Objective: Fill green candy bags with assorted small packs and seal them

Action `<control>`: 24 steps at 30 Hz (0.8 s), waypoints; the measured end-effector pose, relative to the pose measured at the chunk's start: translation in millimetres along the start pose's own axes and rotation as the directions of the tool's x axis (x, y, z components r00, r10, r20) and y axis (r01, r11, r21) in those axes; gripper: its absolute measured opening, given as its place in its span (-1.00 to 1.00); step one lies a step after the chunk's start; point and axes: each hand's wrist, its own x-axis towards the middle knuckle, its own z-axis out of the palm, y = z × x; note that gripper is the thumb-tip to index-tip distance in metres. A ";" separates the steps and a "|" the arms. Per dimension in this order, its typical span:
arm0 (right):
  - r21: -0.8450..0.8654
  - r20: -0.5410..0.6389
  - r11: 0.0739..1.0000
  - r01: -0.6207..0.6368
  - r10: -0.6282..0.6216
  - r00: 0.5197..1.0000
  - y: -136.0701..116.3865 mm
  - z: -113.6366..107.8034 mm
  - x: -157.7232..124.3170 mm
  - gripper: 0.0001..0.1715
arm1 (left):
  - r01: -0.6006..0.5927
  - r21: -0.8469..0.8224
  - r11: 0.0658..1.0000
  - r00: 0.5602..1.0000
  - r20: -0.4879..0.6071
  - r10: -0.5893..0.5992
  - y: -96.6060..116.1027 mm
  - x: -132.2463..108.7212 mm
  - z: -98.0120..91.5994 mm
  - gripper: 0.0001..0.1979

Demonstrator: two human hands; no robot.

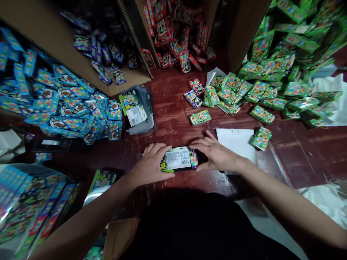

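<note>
Near the table's front edge lies a printed plastic pouch point(177, 160) with a white barcode label facing up. My left hand point(153, 164) is closed around its left end, thumb along the near edge and fingers over the far side. At the pouch's right end a small purple candy box point(194, 159) with coloured dots sticks out. My right hand point(214, 155) grips that end between fingertips at the back and thumb at the front. How much of the box is inside the pouch is hidden. Just right of my right hand lies a white sheet point(237, 144).
Flat pouches point(137, 110) lie stacked behind my left hand. Blue boxes point(73, 104) heap at left, green boxes point(268, 76) at right. Cardboard cartons hold purple boxes point(101, 50) and red boxes point(176, 36) at the back. Filled packs point(35, 209) stand front left.
</note>
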 end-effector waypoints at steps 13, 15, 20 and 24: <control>-0.116 -0.294 0.936 -0.333 0.288 0.911 4.0 -20.6 -41.2 -0.12 | 0.038 0.186 0.982 0.998 -0.061 -0.027 16.1 46.5 -10.8 -0.06; -0.146 -0.422 0.874 -0.464 0.369 0.828 25.7 -46.7 -73.4 -0.09 | 0.000 0.196 0.981 0.989 -0.142 0.028 23.0 81.4 -19.8 -0.16; -0.219 -0.399 0.723 -0.655 0.547 0.736 69.1 -82.9 -143.8 0.18 | -0.017 0.244 0.969 0.972 -0.225 0.074 56.4 167.0 -21.6 -0.38; -0.180 -0.379 0.765 -0.618 0.526 0.762 79.7 -78.1 -152.5 0.06 | -0.029 0.289 0.957 0.968 -0.231 0.099 76.5 191.2 -14.6 -0.39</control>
